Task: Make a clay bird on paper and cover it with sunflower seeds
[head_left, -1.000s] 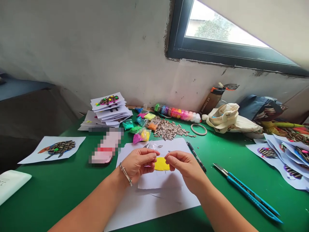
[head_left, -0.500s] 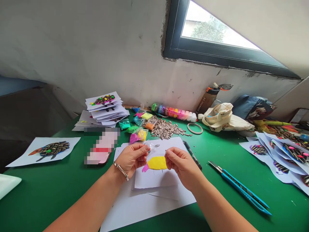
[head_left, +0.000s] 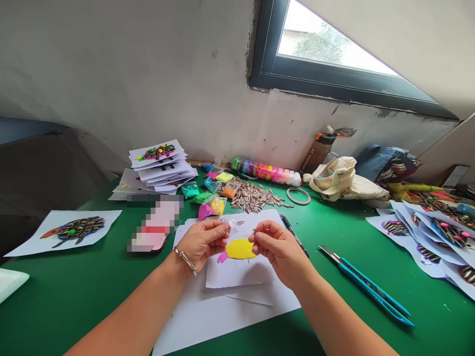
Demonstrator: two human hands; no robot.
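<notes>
My left hand, with a bracelet at the wrist, is closed in a pinch beside a small clear plastic bag; whatever is between thumb and finger is too small to name. My right hand is pinched too, over the right end of a yellow clay shape, and a tiny speck shows at its fingertips. The yellow shape has a pink clay piece at its left end and lies on white paper. A single sunflower seed lies just beyond the hands.
Behind lie a heap of sunflower seeds, bagged coloured clay and a tape roll. To the right are a pen, a blue utility knife and seed pictures. Stacked pictures stand at back left.
The right hand's fingers have opened out slightly while the pinch stays closed. The left hand keeps almost the same pose. The whole view has shifted a little.
</notes>
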